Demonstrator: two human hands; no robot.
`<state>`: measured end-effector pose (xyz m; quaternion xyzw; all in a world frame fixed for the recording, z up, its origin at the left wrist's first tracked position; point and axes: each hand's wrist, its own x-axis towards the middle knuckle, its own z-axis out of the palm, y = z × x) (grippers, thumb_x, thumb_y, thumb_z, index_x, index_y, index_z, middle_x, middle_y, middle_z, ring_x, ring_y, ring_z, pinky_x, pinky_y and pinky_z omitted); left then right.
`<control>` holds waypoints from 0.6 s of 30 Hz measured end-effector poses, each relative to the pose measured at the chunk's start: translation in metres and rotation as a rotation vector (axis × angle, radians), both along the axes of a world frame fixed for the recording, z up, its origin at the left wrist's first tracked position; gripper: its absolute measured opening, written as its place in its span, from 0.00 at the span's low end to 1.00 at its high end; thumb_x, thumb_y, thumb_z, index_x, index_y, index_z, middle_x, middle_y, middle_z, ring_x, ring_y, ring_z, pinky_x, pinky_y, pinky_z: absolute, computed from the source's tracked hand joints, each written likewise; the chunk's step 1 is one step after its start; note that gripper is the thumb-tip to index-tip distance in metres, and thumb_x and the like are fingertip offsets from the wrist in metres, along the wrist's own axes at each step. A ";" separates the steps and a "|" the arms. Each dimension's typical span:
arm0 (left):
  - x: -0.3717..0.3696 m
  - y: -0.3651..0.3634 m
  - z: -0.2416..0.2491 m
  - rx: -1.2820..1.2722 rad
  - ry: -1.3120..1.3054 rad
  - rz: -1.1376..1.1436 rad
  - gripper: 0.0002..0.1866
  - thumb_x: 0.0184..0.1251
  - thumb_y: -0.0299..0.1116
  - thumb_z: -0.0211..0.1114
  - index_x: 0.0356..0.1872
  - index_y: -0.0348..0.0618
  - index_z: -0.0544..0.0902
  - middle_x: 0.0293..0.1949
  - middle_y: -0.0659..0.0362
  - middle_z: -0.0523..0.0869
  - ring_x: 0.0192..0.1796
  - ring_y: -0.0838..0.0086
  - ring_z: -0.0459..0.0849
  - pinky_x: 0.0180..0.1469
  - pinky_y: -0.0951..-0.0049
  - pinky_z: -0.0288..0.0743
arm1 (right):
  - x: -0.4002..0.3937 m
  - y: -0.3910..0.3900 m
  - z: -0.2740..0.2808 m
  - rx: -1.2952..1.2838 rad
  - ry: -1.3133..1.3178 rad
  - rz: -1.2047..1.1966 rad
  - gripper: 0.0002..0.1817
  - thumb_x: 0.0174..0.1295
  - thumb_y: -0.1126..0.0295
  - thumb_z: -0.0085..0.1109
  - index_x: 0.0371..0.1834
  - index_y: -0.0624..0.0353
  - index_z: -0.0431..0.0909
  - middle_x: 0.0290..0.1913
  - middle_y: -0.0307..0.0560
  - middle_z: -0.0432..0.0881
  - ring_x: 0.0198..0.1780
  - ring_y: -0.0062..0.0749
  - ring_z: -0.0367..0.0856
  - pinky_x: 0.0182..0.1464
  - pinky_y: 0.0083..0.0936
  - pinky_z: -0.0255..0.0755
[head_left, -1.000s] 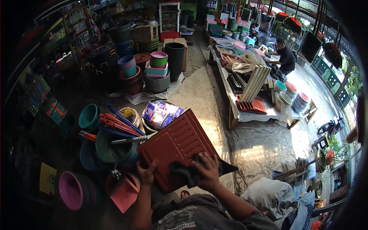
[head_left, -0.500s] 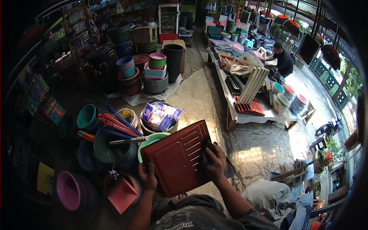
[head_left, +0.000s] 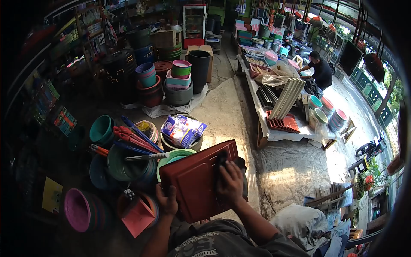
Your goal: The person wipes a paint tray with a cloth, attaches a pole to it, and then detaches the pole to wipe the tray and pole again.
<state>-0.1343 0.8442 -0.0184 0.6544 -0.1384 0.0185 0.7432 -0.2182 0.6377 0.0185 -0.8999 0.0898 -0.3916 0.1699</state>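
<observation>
A reddish-brown rectangular plastic tray (head_left: 192,184) with a raised rim and slots is tilted in front of my body. My left hand (head_left: 168,200) grips its lower left edge, thumb on the face. My right hand (head_left: 231,184) presses a dark cloth (head_left: 240,171) against the ribbed right part of the tray, its fingers close together over the slots. Part of the cloth hangs past the right edge. Behind the tray's upper left corner is a light green basin (head_left: 175,155).
Stacked tubs (head_left: 102,130), a pink bucket (head_left: 77,210) and a salmon dustpan (head_left: 138,217) stand at left. Purple-white packets (head_left: 184,129) fill a bucket ahead. A goods-laden table (head_left: 278,136) runs along the right, a person (head_left: 320,70) bending beside it. A whitish sack (head_left: 297,220) lies lower right.
My right hand and the cloth have moved left and slightly down across the tray's slots. The tray has shifted slightly right and down in view. My left hand keeps its hold.
</observation>
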 end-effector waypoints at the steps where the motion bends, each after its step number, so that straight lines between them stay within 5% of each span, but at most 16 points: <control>1: -0.002 -0.004 0.001 -0.011 -0.009 -0.010 0.24 0.62 0.51 0.64 0.43 0.40 0.70 0.37 0.64 0.75 0.39 0.82 0.72 0.44 0.77 0.67 | 0.002 0.017 0.004 -0.026 0.001 0.117 0.23 0.47 0.71 0.60 0.50 0.58 0.78 0.56 0.56 0.74 0.59 0.50 0.71 0.60 0.39 0.66; 6: 0.004 -0.009 -0.004 -0.019 0.009 -0.038 0.22 0.67 0.51 0.58 0.45 0.42 0.70 0.40 0.63 0.77 0.41 0.81 0.75 0.46 0.79 0.69 | 0.002 0.062 0.010 0.062 0.042 0.550 0.32 0.41 0.64 0.63 0.55 0.59 0.73 0.62 0.57 0.69 0.62 0.49 0.68 0.62 0.39 0.63; 11: 0.000 -0.008 -0.011 -0.148 0.165 -0.121 0.25 0.63 0.52 0.61 0.45 0.39 0.69 0.39 0.60 0.78 0.41 0.79 0.75 0.45 0.75 0.70 | 0.008 0.059 0.030 0.036 0.113 0.627 0.33 0.41 0.61 0.63 0.56 0.58 0.72 0.62 0.56 0.68 0.64 0.48 0.66 0.64 0.40 0.60; 14: -0.005 -0.004 0.002 -0.146 0.124 -0.080 0.27 0.63 0.54 0.61 0.47 0.38 0.69 0.39 0.59 0.78 0.41 0.78 0.76 0.45 0.74 0.71 | 0.014 0.030 0.023 -0.186 0.074 0.593 0.29 0.46 0.65 0.60 0.56 0.58 0.73 0.61 0.55 0.70 0.63 0.49 0.66 0.63 0.42 0.59; 18: -0.015 0.002 0.010 -0.035 -0.020 -0.076 0.31 0.57 0.55 0.66 0.47 0.38 0.68 0.41 0.59 0.78 0.43 0.78 0.76 0.47 0.75 0.70 | 0.031 -0.004 0.000 0.261 -0.092 -0.107 0.18 0.54 0.72 0.56 0.50 0.62 0.78 0.55 0.57 0.75 0.60 0.52 0.69 0.61 0.42 0.61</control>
